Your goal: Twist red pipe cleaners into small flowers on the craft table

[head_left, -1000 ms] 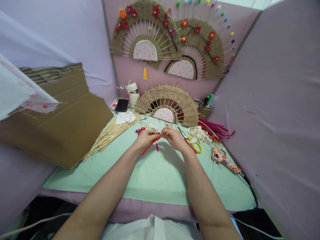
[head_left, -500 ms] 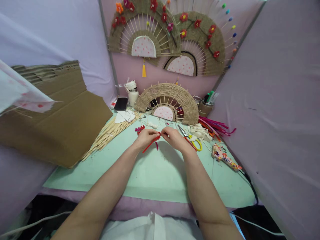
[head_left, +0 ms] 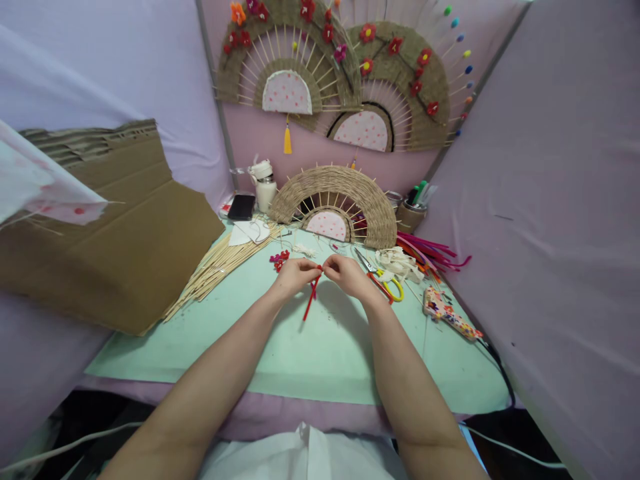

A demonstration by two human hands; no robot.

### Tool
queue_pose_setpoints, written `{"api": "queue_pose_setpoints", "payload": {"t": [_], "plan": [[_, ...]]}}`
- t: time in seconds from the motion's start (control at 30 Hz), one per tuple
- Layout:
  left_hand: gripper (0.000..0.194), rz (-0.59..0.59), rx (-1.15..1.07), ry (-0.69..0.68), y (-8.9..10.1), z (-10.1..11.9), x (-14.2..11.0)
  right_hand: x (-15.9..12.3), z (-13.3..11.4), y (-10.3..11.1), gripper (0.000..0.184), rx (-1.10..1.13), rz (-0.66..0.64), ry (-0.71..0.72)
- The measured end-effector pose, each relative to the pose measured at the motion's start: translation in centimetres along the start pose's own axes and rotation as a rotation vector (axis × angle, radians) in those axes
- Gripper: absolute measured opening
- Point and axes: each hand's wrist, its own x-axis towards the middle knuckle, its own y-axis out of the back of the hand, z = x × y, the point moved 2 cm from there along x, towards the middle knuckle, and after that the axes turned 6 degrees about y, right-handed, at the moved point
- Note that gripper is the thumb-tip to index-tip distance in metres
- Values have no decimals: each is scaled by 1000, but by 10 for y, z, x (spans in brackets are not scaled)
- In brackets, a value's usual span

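Between my two hands is a red pipe cleaner, its long free end hanging down over the green tabletop. My left hand pinches its upper end from the left. Close against it, my right hand is closed in a pinch at the same bent top. The small shape held at the fingertips is partly hidden by the fingers. Just left of my left hand lie several small red and magenta flowers. Scissors with red and yellow handles lie right of my right hand.
A twine-wrapped fan stands behind my hands. Thin sticks and a cardboard sheet are at left. At right lie a glue gun with its cord, a cream fabric bundle and pink pipe cleaners.
The red pipe cleaner's free end has swung from pointing down-left to hanging more steeply. Both hands stay in nearly the same place, still pinching at its top.
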Motion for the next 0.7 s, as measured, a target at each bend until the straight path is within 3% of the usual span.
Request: {"api": "queue_pose_setpoints", "payload": {"t": [0.13, 0.23, 0.37, 0.57, 0.7], "plan": [[20, -119, -325, 144, 1, 4, -3, 1, 4, 10, 21, 219, 117, -60], [19, -194, -432, 190, 2, 6, -5, 0, 1, 14, 23, 193, 102, -6], [18, -213, -429, 200, 1, 6, -6, -1, -6, 10, 22, 150, 27, 58], [16, -189, -391, 211, 0, 7, -7, -1, -5, 9, 19, 136, 58, 76], [15, -261, -408, 237, 2, 4, -5, 0, -6, 12, 13, 127, 56, 160]]}}
